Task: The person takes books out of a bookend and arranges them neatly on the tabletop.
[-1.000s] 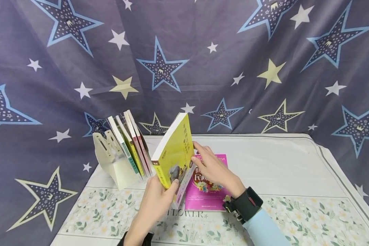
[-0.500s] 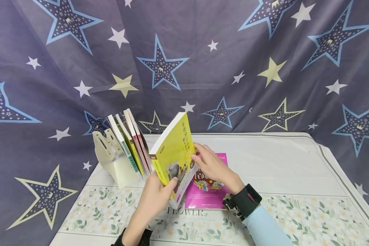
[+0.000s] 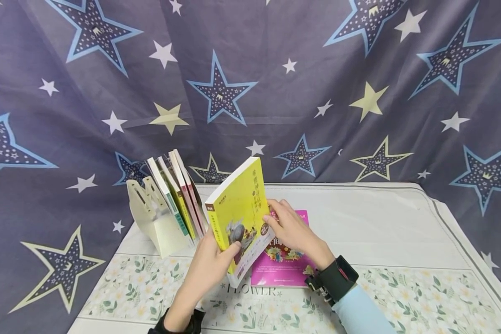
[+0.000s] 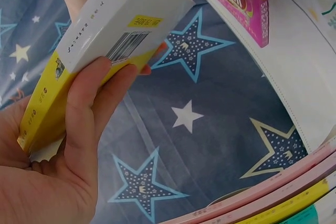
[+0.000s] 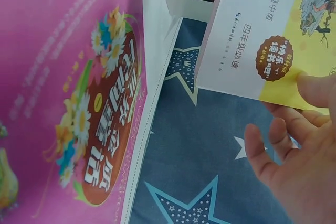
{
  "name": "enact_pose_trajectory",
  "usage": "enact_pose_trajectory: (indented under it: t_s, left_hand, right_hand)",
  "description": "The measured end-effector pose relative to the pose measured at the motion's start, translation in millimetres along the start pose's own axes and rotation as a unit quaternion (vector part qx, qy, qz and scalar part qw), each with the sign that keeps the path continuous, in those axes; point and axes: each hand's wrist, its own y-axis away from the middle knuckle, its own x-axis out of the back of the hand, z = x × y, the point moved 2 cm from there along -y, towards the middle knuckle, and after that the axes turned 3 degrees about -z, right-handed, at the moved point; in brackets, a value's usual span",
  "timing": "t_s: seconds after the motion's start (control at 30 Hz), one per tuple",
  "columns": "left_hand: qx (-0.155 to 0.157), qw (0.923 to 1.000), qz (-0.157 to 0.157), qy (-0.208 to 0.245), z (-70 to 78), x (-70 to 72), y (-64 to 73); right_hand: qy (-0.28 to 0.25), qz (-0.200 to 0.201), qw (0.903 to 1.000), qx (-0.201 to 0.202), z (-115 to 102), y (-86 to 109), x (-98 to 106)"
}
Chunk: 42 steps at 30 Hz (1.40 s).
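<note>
Both hands hold a thick yellow and white book (image 3: 244,208) tilted above the table, its illustrated cover facing up toward the right. My left hand (image 3: 212,263) grips it by the spine side, thumb on the cover; the left wrist view shows the fingers curled over the back near a barcode (image 4: 128,46). At the opposite edge, my right hand (image 3: 291,227) pinches the book between thumb and fingers, as the right wrist view also shows. A pink book (image 3: 280,271) lies flat on the table beneath the right hand, partly covered by it and by the yellow book.
At the left, a cream book stand (image 3: 167,234) holds several upright, leaning books (image 3: 179,197). A white cloth with a floral band (image 3: 421,297) covers the table (image 3: 367,222). Behind it hangs a dark star-patterned curtain (image 3: 317,93).
The yellow book has turned slightly so that more of its cover faces the head camera. Both hands have moved a little with it; the pink book and the stand stay put.
</note>
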Motion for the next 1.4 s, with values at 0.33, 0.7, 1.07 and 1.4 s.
enact_pose_trajectory:
  t_s: [0.33,0.7,1.07,1.4]
  left_hand:
    - [0.007,0.9992,0.007,0.04,-7.2,-1.3,-4.8]
    - [-0.008,0.9998,-0.006,0.016,-8.5,-4.0,-13.4]
    - [-0.005,0.9998,-0.013,0.017,-10.8,-7.4,-19.0]
    - [0.025,0.9992,0.022,-0.021,-14.9,-8.0,-22.2]
  right_hand:
    - [-0.012,0.022,0.9996,-0.007,4.8,3.9,2.0]
    - [0.005,0.03,0.9995,-0.014,8.7,11.2,6.8]
    - [0.04,0.042,0.9978,-0.031,8.8,22.7,11.6]
    - [0.038,0.049,0.9975,-0.033,12.8,27.1,13.6]
